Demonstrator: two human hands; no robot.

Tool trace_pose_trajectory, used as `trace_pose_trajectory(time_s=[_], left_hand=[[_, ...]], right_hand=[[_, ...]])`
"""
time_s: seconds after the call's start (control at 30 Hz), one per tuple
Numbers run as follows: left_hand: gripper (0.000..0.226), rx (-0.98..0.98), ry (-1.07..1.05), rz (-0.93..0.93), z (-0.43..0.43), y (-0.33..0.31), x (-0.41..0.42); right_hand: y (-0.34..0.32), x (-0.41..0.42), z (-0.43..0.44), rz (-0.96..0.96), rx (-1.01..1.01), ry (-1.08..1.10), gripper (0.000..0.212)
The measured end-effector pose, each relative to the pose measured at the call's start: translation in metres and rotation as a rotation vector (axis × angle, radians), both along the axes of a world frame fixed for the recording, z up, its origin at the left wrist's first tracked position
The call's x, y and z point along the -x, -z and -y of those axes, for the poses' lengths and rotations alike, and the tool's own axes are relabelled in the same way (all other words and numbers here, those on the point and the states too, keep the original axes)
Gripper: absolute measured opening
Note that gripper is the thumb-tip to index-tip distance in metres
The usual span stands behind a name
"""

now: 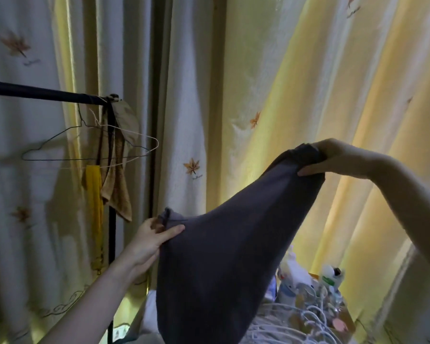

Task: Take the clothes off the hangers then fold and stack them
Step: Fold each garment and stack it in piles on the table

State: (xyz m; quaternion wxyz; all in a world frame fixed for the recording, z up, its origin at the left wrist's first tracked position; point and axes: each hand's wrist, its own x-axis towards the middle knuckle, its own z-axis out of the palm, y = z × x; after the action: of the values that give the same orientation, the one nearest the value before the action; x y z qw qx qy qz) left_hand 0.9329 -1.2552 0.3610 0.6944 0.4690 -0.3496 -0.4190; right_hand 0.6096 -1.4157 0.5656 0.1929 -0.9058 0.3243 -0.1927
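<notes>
I hold a dark garment [221, 256] up in the air in front of the curtain [283, 83], spread between both hands. My left hand [149, 244] is low and near, thumb on top and fingers under, pinched shut on one corner where a short cord end sticks out. My right hand [325, 157] is higher and to the right, closed around a bunched edge of the same cloth. The rest hangs down in a deep sag toward a heap of white hangers [296, 324] near me, so it is already free of any hanger.

It looks soft and limp, with no stiffness of its own, and of middling weight; I judge it will droop wherever I don't support it. It shouldn't slip or tear. For folding, the two top corners are the places to grip, pulled level and taut.

Far left, a rail [42, 93] carries two bare wire hangers [90, 150] and some small cloths [114, 175].
</notes>
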Motion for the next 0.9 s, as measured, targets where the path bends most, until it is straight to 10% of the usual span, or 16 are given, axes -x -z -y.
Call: trace_pose_trajectory(time_s=[0.17, 0.47, 0.7, 0.9], left_hand=[[0.077, -0.025, -0.119, 0.151, -0.018, -0.003, -0.048], [0.058, 0.287, -0.789, 0.894, -0.070, -0.066, -0.097], [0.029, -0.138, -0.303, 1.351, -0.094, -0.006, -0.036], [0.024, -0.255, 0.394, 1.454, -0.067, 0.110, 0.069]], right_hand=[[0.020, -0.064, 0.006, 0.191, 0.283, 0.061, 0.023], [0.008, -0.150, 0.010, 0.756, 0.167, -0.153, 0.030], [0.061, -0.100, 0.025, 0.513, -0.079, -0.323, 0.054], [0.150, -0.025, 0.033, 0.055, -0.188, -0.239, 0.023]])
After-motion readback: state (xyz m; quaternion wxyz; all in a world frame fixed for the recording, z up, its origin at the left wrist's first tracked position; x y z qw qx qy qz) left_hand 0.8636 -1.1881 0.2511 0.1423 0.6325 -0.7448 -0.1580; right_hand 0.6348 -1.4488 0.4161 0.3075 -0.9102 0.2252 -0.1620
